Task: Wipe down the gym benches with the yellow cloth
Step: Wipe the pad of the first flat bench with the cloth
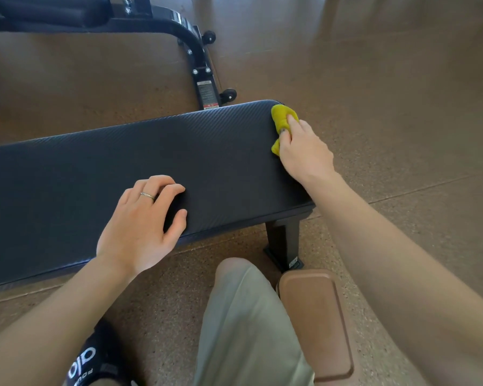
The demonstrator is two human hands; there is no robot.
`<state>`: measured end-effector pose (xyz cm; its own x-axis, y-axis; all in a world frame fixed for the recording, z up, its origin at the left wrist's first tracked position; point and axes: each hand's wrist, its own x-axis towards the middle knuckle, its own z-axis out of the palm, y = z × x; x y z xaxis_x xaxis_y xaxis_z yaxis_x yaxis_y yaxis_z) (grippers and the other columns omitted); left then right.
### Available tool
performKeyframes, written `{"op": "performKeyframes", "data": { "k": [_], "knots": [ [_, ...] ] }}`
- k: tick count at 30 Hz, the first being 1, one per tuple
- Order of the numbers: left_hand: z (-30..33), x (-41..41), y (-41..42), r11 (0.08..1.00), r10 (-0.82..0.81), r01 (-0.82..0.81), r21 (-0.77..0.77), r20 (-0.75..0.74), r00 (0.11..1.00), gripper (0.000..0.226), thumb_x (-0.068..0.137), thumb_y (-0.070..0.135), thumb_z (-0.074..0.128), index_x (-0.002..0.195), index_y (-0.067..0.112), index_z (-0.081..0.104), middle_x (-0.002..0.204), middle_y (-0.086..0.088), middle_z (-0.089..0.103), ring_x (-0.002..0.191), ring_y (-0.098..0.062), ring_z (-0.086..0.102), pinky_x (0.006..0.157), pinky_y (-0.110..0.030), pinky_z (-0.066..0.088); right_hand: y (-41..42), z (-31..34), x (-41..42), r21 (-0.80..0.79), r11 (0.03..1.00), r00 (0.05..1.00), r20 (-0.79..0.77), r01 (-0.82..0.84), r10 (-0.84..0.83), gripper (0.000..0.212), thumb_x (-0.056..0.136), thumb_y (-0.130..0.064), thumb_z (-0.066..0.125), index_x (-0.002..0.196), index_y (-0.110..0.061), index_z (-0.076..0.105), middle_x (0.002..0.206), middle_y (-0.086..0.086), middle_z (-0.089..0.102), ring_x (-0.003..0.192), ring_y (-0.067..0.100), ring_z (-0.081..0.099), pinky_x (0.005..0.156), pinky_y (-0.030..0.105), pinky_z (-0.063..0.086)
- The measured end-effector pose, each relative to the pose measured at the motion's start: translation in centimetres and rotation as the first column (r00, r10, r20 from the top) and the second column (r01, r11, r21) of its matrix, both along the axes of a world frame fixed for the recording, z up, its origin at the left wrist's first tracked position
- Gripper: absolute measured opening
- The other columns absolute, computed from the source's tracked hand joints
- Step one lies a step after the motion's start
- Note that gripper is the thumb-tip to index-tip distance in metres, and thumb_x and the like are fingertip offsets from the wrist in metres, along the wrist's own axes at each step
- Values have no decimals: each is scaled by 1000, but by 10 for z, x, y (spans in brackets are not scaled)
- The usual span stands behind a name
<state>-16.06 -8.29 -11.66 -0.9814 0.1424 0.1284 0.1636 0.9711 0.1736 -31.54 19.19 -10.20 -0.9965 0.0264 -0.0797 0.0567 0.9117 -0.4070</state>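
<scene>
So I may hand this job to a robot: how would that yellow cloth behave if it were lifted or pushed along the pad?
The yellow cloth is bunched under the right hand, so it is probably floppy and light. Pushed across the textured bench pad, it would likely crumple rather than slide flat.

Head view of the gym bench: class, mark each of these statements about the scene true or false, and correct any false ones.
1. The right hand holds the yellow cloth at the far right end of the bench pad. True.
2. The left hand holds a spray bottle. False: it rests on the pad, holding nothing.
3. A ring is on the left hand. True.
4. The cloth lies on the floor. False: it is pressed against the pad's end.
</scene>
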Motion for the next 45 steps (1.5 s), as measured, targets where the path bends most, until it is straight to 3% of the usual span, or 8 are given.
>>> {"op": "performKeyframes", "data": {
  "k": [5, 9, 14, 20, 27, 32, 41, 45],
  "knots": [
    [1, 0, 1, 1000, 2, -2, -9, 7, 1000, 45, 98, 42, 40, 128, 15, 59, 131, -2, 53, 119, -27, 51, 100, -45, 43, 16, -12, 88, 3, 991, 988, -81, 132, -131, 49, 108, -44, 27, 156, -32, 30, 151, -1, 41, 119, 26, 55, 85, 40, 44],
    [0, 0, 1, 1000, 5, -5, -22, 5, 1000, 44, 98, 40, 41, 129, 15, 59, 132, -3, 53, 119, -28, 51, 100, -45, 43, 3, -26, 124, -177, 956, 963, -92, 233, -252, 52, 108, -41, 29, 159, -29, 26, 166, 0, 21, 143, 24, 37, 110, 43, 40],
    [1, 0, 2, 1000, 8, -8, -22, -8, 1000, 44, 98, 40, 40, 129, 15, 58, 132, -4, 52, 118, -28, 51, 99, -46, 44, 11, -21, 52, -224, 945, 964, -65, 238, -258, 48, 109, -39, 27, 154, -26, 34, 140, 6, 53, 118, 28, 56, 93, 42, 43],
    [0, 2, 4, 999, 15, -15, -37, -15, 1000, 44, 99, 40, 39, 130, 14, 58, 133, -4, 52, 120, -29, 51, 100, -46, 43, -15, -37, 115, 49, 987, 947, -291, 154, -134, 48, 106, -33, 31, 150, -18, 44, 157, 11, 42, 142, 35, 39, 116, 50, 31],
    [-2, 0, 2, 999, 11, -12, -42, -32, 999, 43, 97, 37, 44, 128, 13, 60, 131, -3, 53, 116, -30, 52, 96, -45, 44, -11, -38, 116, 234, 881, 827, -311, -411, 469, 46, 108, -34, 34, 146, -15, 53, 156, 4, 47, 148, 23, 37, 122, 47, 26],
    [-2, -1, 3, 999, 6, -7, -33, -37, 999, 43, 97, 38, 44, 128, 12, 61, 130, -3, 54, 114, -30, 53, 94, -44, 44, -3, -22, 71, 184, 973, 956, -233, -140, 181, 57, 106, -42, 20, 150, -19, 49, 160, 2, 39, 151, 21, 31, 125, 44, 19],
    [4, -1, -5, 999, -33, 33, 12, -3, 999, 41, 101, 36, 42, 132, 16, 59, 133, -1, 54, 117, -23, 52, 98, -40, 44, -90, -21, 88, 266, 848, 836, -197, -458, 513, 55, 104, -39, 25, 149, -21, 49, 159, 4, 42, 149, 23, 35, 123, 45, 24],
    [16, 3, -23, 989, -141, 143, -39, 43, 989, 47, 103, 43, 35, 139, 20, 54, 139, 2, 54, 124, -20, 53, 102, -37, 44, -53, -16, 60, 211, 950, 951, -161, -228, 264, 53, 107, -38, 24, 154, -22, 42, 164, 4, 32, 152, 24, 27, 125, 44, 17]
  ]
}}
